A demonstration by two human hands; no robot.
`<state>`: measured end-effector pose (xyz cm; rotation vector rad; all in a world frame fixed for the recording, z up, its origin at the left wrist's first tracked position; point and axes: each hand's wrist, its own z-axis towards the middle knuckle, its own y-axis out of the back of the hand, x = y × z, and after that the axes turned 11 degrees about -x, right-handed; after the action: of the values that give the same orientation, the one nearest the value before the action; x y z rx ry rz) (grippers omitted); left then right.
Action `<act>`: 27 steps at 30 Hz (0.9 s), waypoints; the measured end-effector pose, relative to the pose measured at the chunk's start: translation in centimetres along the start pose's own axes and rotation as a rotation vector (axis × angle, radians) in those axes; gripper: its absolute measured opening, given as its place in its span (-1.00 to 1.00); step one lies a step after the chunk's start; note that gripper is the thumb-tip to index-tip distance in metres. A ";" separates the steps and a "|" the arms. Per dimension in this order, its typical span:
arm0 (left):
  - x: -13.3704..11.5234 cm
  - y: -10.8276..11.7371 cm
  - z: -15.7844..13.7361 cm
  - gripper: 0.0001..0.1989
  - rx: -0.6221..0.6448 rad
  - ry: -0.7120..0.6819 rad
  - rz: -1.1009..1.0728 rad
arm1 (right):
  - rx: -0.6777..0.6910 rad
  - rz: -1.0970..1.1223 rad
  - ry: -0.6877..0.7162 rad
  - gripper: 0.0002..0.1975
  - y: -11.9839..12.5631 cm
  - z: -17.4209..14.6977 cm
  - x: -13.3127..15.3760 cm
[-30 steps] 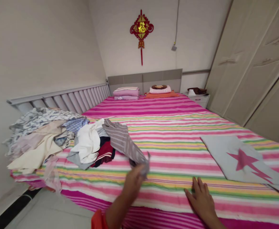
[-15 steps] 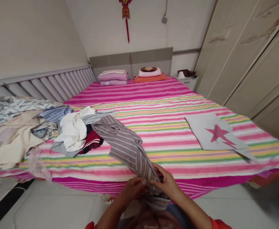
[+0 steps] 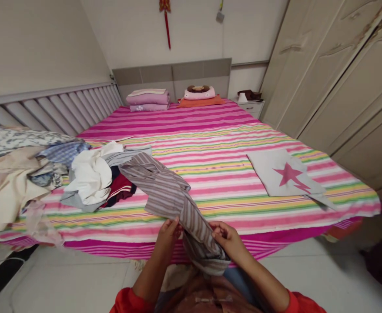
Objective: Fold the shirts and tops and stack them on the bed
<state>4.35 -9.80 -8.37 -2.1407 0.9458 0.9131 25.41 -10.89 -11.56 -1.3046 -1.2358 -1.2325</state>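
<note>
A grey-brown striped shirt (image 3: pixel 169 189) lies slantwise on the bed, its near end hanging over the edge in front of my body. My left hand (image 3: pixel 169 232) pinches its left side, thumb and fingers pressed together. On the opposite side my right hand (image 3: pixel 228 241) grips the cloth close to the bed's edge. The shirt's far end rests against a pile with a white garment (image 3: pixel 91 176) and a dark red and navy garment (image 3: pixel 121 189). Folds hide part of the shirt's lower end.
A folded grey garment with a pink star (image 3: pixel 287 174) lies right on the striped bedspread (image 3: pixel 210 169). More loose clothes (image 3: pixel 13 182) cover the bed's left side. Folded bedding (image 3: pixel 148 100) sits by the headboard (image 3: pixel 204 78). A wardrobe (image 3: pixel 324 74) stands at the right.
My left hand has moved up and left along the shirt, away from my right hand. The shirt's near part is now spread wider between them. The view has shifted slightly.
</note>
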 end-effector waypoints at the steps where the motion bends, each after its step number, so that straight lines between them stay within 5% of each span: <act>1: -0.6 -0.2 -0.5 -0.60 0.028 -0.052 0.011 | -0.016 -0.020 0.016 -0.63 0.0 -0.1 0.2; 7: -2.1 -1.8 -3.3 -0.67 0.239 -0.471 0.389 | -0.044 -0.230 0.352 -0.55 -1.2 -0.8 3.5; 10: -0.7 -2.3 -4.0 -0.72 0.291 -0.576 0.481 | 0.008 -0.267 0.456 -0.42 -2.3 -0.9 4.1; 13: 1.0 -2.1 -4.2 -0.73 0.307 -0.582 0.514 | 0.003 -0.260 0.471 -0.57 -2.8 -0.9 3.8; 21: 2.9 -0.6 -3.8 -0.69 0.382 -0.580 0.515 | 0.122 -0.149 0.289 -0.80 -1.9 -0.2 5.7; 27: 5.3 0.8 -1.8 -0.25 0.377 -0.769 0.658 | 0.036 0.125 -0.140 -0.70 -0.9 1.5 6.4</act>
<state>6.98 -13.56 -11.68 -0.9988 1.2692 1.5583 24.53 -8.88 -5.26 -1.4398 -1.2483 -1.0408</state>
